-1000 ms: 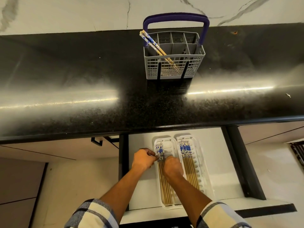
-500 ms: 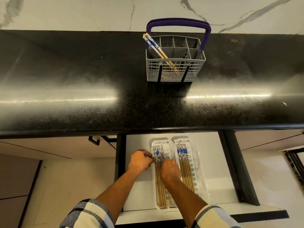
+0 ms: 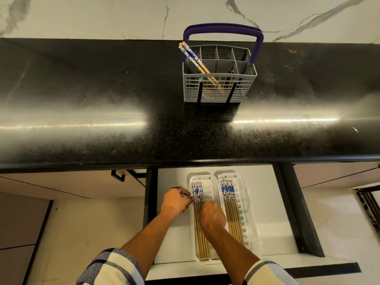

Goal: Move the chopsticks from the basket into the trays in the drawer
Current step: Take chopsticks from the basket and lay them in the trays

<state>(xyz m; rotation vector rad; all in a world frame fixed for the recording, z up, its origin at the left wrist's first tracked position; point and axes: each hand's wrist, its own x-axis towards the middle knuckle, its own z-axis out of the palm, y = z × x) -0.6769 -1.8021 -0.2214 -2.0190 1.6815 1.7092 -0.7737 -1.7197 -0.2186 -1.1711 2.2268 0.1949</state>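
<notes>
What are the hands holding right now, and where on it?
Both hands are at the chopsticks in the left tray: the left hand at their patterned ends, the right hand over the mid-shafts. The fingers are hidden, so an actual grip cannot be told.

The middle of the chopsticks in the left tray (image 3: pixel 211 251) is covered by the right hand (image 3: pixel 212 218), whose fingers are tucked underneath and unseen. Both sleeves are cut off by the bottom edge. The worktop (image 3: pixel 82 89) is cut off at both sides.
</notes>
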